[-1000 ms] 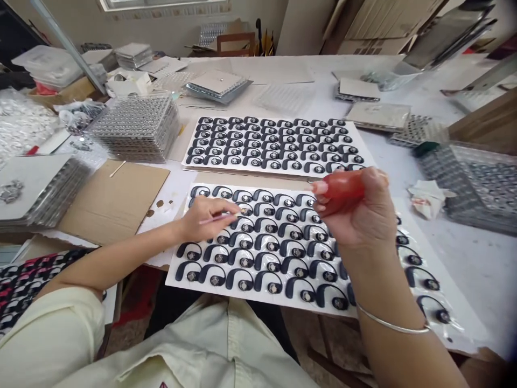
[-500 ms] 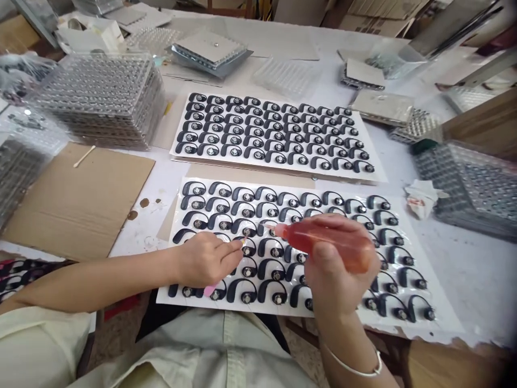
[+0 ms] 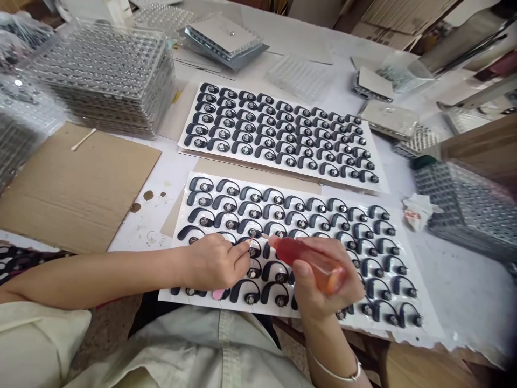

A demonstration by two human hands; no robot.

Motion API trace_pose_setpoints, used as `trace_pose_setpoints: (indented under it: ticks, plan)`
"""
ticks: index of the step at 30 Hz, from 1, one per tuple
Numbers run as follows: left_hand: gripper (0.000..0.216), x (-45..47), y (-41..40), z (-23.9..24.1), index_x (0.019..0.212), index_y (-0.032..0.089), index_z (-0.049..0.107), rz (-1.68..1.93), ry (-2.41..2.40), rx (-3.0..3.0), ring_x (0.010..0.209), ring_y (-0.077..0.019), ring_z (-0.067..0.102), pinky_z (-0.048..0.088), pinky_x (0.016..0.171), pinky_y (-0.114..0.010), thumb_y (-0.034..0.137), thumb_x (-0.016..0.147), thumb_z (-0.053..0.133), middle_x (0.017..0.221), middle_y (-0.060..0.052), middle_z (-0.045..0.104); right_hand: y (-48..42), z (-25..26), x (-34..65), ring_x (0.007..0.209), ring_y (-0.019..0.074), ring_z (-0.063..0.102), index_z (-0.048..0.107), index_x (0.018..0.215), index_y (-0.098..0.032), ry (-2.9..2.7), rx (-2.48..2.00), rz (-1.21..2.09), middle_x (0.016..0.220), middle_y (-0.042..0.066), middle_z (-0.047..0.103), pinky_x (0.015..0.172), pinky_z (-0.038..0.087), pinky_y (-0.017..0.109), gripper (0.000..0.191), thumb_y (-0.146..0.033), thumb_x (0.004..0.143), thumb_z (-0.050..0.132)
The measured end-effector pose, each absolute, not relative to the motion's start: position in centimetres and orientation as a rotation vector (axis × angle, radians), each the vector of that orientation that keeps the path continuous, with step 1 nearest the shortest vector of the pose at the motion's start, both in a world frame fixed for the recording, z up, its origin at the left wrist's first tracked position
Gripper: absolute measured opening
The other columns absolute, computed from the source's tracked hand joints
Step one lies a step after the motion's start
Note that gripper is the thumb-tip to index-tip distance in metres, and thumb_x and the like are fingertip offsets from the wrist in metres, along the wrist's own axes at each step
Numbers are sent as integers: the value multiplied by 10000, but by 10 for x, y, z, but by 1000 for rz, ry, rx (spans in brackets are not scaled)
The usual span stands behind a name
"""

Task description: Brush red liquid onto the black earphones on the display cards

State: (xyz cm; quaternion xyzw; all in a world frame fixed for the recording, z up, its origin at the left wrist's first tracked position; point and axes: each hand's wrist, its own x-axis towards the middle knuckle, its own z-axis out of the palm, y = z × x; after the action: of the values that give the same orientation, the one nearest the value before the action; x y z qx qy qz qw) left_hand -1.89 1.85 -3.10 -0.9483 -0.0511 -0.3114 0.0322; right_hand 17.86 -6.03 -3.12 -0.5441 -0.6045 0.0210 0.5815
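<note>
My right hand is wrapped round a small red squeeze bottle whose nozzle points left at a black ear-hook piece on the near white sheet. My left hand pinches a thin pink stick, its tip close to the same piece near the nozzle. The near sheet carries several rows of black ear-hook parts. A second white sheet with the same parts lies just behind it.
A cardboard sheet with a cotton swab lies at the left. Stacks of clear blister trays stand at the back left and trays at the right. A crumpled tissue lies right of the near sheet.
My right hand came down from above the sheet and tipped the red bottle's nozzle to the parts. My left hand slid toward me to a nearer row. The view tilted down.
</note>
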Motion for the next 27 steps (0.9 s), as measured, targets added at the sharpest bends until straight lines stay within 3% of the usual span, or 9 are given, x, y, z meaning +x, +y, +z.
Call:
trace_pose_setpoints:
  ticks: [27]
  plan:
    - [142, -20, 19, -32, 744, 96, 620, -953, -194, -2951, 456, -139, 603, 480, 353, -254, 77, 823, 503, 945, -175, 728, -55, -36, 176, 723, 175, 599, 630, 1000, -189, -1509, -1316, 76, 829, 43, 653, 616, 487, 336, 256, -207, 754, 698]
